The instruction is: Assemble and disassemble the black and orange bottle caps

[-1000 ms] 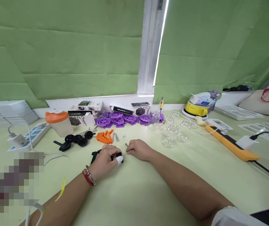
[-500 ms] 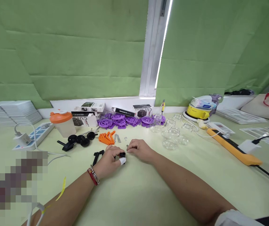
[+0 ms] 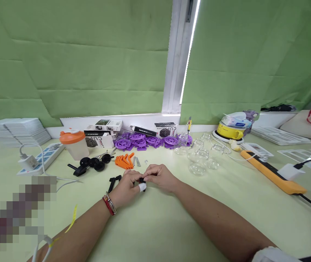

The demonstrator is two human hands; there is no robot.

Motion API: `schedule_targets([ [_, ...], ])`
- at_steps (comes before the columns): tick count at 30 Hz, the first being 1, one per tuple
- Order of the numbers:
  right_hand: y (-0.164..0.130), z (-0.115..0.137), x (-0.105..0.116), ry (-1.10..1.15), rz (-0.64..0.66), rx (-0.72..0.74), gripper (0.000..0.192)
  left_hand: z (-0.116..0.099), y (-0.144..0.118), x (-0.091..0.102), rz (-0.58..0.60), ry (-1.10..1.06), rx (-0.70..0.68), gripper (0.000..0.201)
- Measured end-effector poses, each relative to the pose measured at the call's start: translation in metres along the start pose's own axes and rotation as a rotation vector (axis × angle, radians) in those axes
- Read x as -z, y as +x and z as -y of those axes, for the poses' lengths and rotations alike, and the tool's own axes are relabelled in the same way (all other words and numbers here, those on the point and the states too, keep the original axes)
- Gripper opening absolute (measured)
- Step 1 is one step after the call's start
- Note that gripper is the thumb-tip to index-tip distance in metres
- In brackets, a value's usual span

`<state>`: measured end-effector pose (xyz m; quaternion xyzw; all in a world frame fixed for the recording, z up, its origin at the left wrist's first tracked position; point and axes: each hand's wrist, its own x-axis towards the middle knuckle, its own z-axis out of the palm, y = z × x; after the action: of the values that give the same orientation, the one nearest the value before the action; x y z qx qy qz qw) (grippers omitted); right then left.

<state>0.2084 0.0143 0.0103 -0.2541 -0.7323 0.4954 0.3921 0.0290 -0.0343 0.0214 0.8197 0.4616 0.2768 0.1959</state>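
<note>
My left hand (image 3: pixel 125 188), a white wrap on its thumb, is closed around a small black plastic part (image 3: pixel 142 180) above the table. The fingertips of my right hand (image 3: pixel 161 177) are pinched together at the top of that part; whatever lies between them is hidden. Just left of my left hand are more black plastic pieces (image 3: pixel 112 183). Beyond my hands lie several orange brackets (image 3: pixel 124 161), a few metal screws (image 3: pixel 136 161) and some tiny shiny bits (image 3: pixel 146 162).
Several purple wheel-shaped parts (image 3: pixel 139 140) lie along the back before printed boxes (image 3: pixel 99 141). Black round-headed pieces (image 3: pixel 99 166) and an orange-lidded shaker bottle (image 3: pixel 75 145) are at left. Clear plastic cups (image 3: pixel 197 168), an orange power strip (image 3: pixel 275 171) and a yellow pot (image 3: pixel 227 131) stand right.
My right hand has moved slightly left, bringing its pinched fingertips, which showed a tiny metal piece, onto the black part. My left hand keeps its hold.
</note>
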Motion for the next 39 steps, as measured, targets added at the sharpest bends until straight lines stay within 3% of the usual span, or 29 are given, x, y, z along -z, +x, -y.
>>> schedule_targets([
  [12,0.000,0.002,0.003,0.019,0.007,-0.025,0.021,-0.002,0.000,0.002,-0.005,-0.001,0.008,0.011],
  [16,0.005,-0.006,0.015,-0.088,-0.150,-0.105,0.022,-0.004,0.000,0.002,0.002,-0.001,0.018,0.010],
  [19,0.009,-0.018,0.024,-0.308,-0.245,-0.138,0.024,-0.004,-0.001,0.002,0.005,0.003,0.026,0.011],
  [26,0.010,-0.021,0.014,-0.819,-0.061,-0.158,0.038,-0.005,-0.001,0.003,-0.008,0.023,0.038,0.011],
  [30,0.008,-0.015,0.011,-0.946,0.052,-0.149,0.027,-0.006,-0.001,0.003,-0.006,0.014,0.025,0.012],
  [34,0.005,-0.011,0.013,-0.722,0.028,-0.142,0.023,-0.003,-0.001,0.001,-0.013,0.031,0.019,0.014],
  [39,0.003,0.004,0.005,-0.070,-0.010,-0.177,0.028,-0.001,0.000,0.001,-0.010,0.035,0.020,0.013],
])
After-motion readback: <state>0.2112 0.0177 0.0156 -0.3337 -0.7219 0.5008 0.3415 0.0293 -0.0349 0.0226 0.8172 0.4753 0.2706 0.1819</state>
